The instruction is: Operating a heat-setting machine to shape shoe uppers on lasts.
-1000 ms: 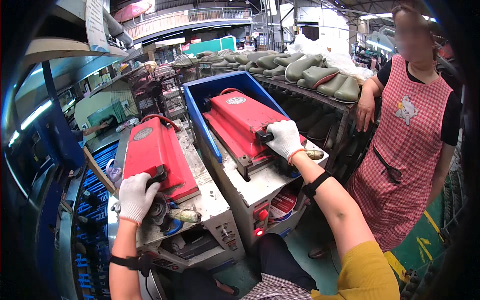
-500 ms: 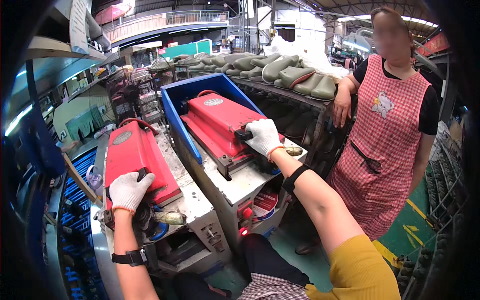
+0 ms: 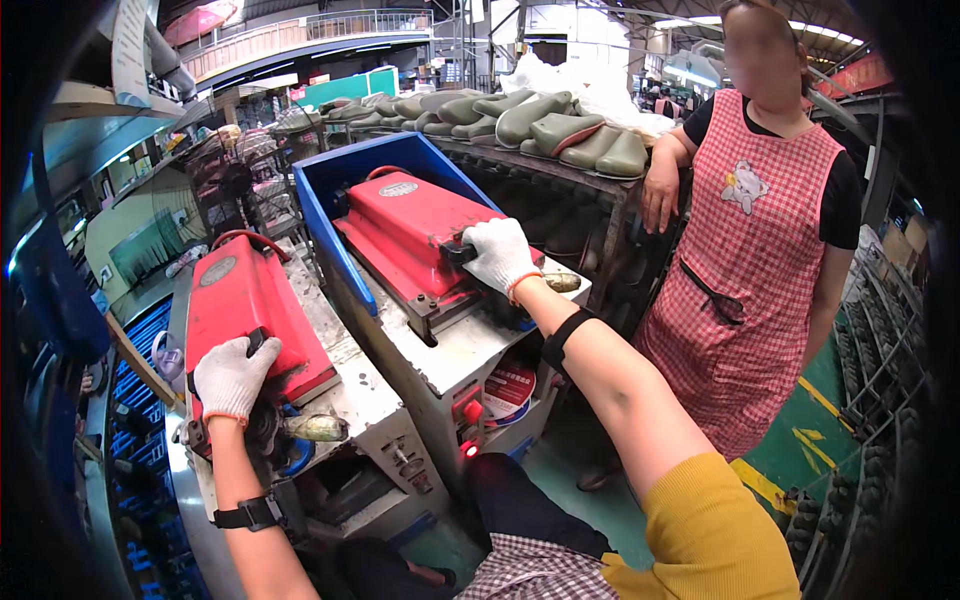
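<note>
My left hand (image 3: pixel 228 382), in a white knit glove, is closed around the black handle (image 3: pixel 259 341) at the near end of a red machine cover (image 3: pixel 235 305). On the neighbouring machine, a second red cover (image 3: pixel 405 218) sits inside a blue guard (image 3: pixel 312 195). There my right hand (image 3: pixel 500 257), gloved the same way, grips another black handle (image 3: pixel 456 252). Both covers lie down on their white machine bodies. A worn, wrapped grip (image 3: pixel 318 428) sticks out below my left hand, and a similar grip (image 3: pixel 563 282) juts out beside my right wrist.
A rack (image 3: pixel 600 182) piled with olive-green boots (image 3: pixel 560 132) stands behind the machines. To the right, a person in a red checked apron (image 3: pixel 745 240) leans one arm on it. A red lamp (image 3: pixel 471 450) glows on the right machine's front. Shelves of dark shoe forms (image 3: pixel 880 380) line the far right.
The whole view has shifted slightly, so the machines and the person appear a little further left and higher. Both hands keep their hold on the handles, and the covers look unmoved.
</note>
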`<state>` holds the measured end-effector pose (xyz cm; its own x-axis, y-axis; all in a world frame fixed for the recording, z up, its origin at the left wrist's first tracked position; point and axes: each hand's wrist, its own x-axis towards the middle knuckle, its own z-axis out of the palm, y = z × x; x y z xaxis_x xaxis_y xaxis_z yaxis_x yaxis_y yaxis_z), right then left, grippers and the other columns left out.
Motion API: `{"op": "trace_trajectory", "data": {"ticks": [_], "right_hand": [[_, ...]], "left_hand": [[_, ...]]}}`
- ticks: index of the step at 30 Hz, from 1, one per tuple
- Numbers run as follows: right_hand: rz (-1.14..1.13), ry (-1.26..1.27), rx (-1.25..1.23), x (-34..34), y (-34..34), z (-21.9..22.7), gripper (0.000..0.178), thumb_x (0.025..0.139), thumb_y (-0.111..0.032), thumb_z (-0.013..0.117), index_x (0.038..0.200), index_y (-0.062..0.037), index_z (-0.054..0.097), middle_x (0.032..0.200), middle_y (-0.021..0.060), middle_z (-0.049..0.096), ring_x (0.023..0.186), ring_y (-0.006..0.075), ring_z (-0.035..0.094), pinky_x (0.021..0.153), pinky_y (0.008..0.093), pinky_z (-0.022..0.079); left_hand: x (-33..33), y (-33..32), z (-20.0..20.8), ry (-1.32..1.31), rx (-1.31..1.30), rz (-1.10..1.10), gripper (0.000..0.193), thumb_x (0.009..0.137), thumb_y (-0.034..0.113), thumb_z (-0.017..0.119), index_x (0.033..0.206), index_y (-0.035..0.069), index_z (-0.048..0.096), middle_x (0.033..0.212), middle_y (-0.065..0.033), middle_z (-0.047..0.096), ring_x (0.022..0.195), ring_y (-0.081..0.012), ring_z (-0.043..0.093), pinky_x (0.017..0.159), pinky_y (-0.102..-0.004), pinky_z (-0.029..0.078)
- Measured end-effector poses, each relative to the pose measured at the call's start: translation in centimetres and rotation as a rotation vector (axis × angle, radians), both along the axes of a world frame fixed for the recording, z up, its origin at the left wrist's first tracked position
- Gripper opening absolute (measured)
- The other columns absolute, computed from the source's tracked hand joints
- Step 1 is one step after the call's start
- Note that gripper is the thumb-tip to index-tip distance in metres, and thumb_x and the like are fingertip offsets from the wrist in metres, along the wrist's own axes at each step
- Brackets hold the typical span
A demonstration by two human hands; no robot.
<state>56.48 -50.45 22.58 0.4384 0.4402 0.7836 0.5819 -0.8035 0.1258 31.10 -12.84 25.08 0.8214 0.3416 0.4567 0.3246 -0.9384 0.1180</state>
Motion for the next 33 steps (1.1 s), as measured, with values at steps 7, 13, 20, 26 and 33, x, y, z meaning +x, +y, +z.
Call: {"op": "trace_trajectory", "data": {"ticks": [7,13,20,26,33], "right_hand": [[-0.011,0.012,-0.014,-0.18,0.05,-0.19,0.021,0.08,-0.038,0.079,0.076,-0.0166,0.078,0.074,0.0105,0.073,0.074,0.0317,0.072,0.07,0.0457,0.054],[-0.041,0.031,-0.03,-0.34,-0.17,-0.32,0.019,0.08,-0.037,0.079,0.077,-0.0175,0.079,0.075,0.0103,0.074,0.075,0.0319,0.072,0.07,0.0457,0.054],[-0.033,0.037,-0.025,-0.49,0.07,-0.01,0.02,0.081,-0.036,0.079,0.078,-0.0169,0.079,0.075,0.011,0.073,0.076,0.0326,0.072,0.071,0.0461,0.053],[-0.016,0.027,-0.014,-0.18,0.01,-0.26,0.021,0.081,-0.037,0.079,0.077,-0.0165,0.079,0.075,0.0113,0.073,0.076,0.0329,0.072,0.071,0.0463,0.053],[-0.028,0.047,-0.023,-0.27,0.02,-0.25,0.02,0.081,-0.037,0.079,0.079,-0.0172,0.08,0.077,0.0107,0.074,0.077,0.0321,0.072,0.071,0.0457,0.053]], "left_hand": [[-0.39,-0.06,-0.09,-0.017,0.031,0.001,0.061,0.089,0.067,0.064,0.085,0.008,0.079,0.085,-0.0209,0.074,0.085,-0.0398,0.074,0.076,-0.0507,0.055],[-0.2,-0.23,-0.1,-0.004,0.012,0.0,0.06,0.089,0.066,0.064,0.087,0.008,0.079,0.085,-0.0209,0.075,0.086,-0.04,0.074,0.076,-0.0505,0.056],[-0.24,-0.3,0.1,0.004,-0.009,0.014,0.061,0.09,0.066,0.063,0.087,0.008,0.078,0.089,-0.0218,0.075,0.089,-0.0403,0.074,0.079,-0.0509,0.055],[-0.17,-0.26,0.01,0.012,0.005,0.022,0.061,0.089,0.068,0.063,0.087,0.008,0.079,0.089,-0.0212,0.075,0.089,-0.0399,0.074,0.08,-0.0509,0.055],[-0.2,-0.38,0.0,-0.002,-0.009,0.025,0.06,0.089,0.066,0.064,0.086,0.008,0.079,0.088,-0.021,0.075,0.088,-0.0395,0.074,0.079,-0.0505,0.055]]}}
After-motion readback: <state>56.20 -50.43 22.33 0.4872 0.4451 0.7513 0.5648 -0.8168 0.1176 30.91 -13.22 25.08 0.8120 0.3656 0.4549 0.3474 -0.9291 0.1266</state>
